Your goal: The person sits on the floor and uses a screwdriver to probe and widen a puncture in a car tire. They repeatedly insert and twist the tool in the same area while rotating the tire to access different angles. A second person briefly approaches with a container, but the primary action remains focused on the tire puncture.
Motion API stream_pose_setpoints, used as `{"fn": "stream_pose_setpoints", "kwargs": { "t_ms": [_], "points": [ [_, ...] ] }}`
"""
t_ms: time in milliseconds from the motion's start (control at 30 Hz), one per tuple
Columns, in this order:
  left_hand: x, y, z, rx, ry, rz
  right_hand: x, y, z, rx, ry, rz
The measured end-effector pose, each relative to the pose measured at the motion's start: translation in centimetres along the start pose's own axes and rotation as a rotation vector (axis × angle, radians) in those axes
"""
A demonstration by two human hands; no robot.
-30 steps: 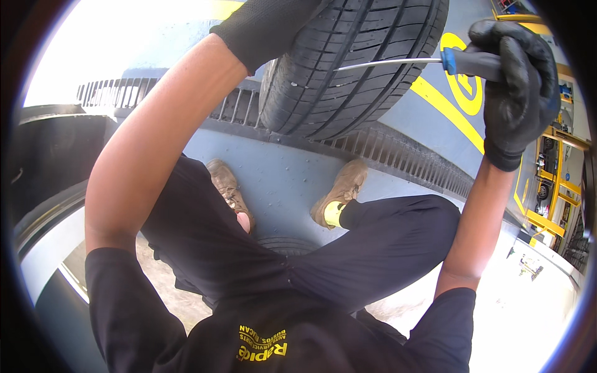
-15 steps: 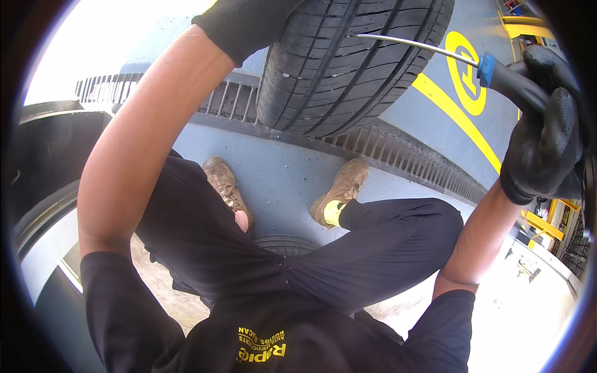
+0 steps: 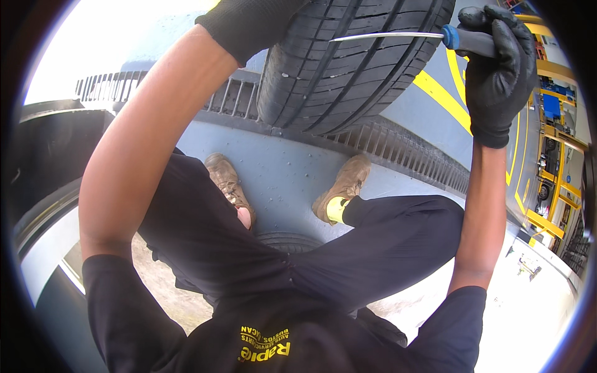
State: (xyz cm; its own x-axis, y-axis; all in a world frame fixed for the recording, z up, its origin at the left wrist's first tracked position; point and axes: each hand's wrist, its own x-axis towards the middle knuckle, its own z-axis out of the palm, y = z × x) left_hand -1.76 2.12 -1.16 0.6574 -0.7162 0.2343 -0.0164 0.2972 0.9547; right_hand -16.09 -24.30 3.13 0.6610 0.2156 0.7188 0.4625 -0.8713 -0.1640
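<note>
A black car tire (image 3: 348,74) stands upright before me, its grooved tread facing me and its top cut off by the frame. My left hand (image 3: 255,25), in a black glove, rests at the tire's upper left side; its fingers are hidden. In my right hand (image 3: 502,68), also gloved in black, is a screwdriver (image 3: 469,42) with a dark handle and a blue collar. My fingers are closed round that handle. The thin metal shaft points left across the tread, its tip over a groove; whether it touches the rubber I cannot tell.
A metal floor grating (image 3: 398,149) runs beneath and beside the tire. My brown shoes (image 3: 345,183) are planted on the grey floor, with small dark bits between them. Part of another tire (image 3: 286,241) shows under me. Yellow racks (image 3: 559,180) stand far right.
My right hand has moved left and up with the screwdriver, turning it nearly level. Its tip lies further left over the tread. My left hand has barely moved.
</note>
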Motion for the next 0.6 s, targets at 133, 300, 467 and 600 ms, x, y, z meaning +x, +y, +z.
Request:
{"fn": "stream_pose_setpoints", "kwargs": {
  "t_ms": [133, 300, 467, 600],
  "points": [
    [1.5, -1.5, -1.2, 0.209, -0.01, 0.181, 1.3, -0.7, -2.3, -0.098, -0.041, 0.026],
    [1.0, 0.0, -0.9, 0.457, -0.008, 0.196, 2.2, -2.6, -7.0, -0.202, 0.003, -0.175],
    [0.7, 0.0, -0.6, 0.005, -0.02, 0.016, 4.1, -3.4, -1.6, 0.408, 0.285, -0.086],
    [-0.7, 2.5, 2.6, -0.042, 0.113, -0.136, 4.5, -0.6, -5.2, 0.101, 0.146, -0.366]
  ]
}}
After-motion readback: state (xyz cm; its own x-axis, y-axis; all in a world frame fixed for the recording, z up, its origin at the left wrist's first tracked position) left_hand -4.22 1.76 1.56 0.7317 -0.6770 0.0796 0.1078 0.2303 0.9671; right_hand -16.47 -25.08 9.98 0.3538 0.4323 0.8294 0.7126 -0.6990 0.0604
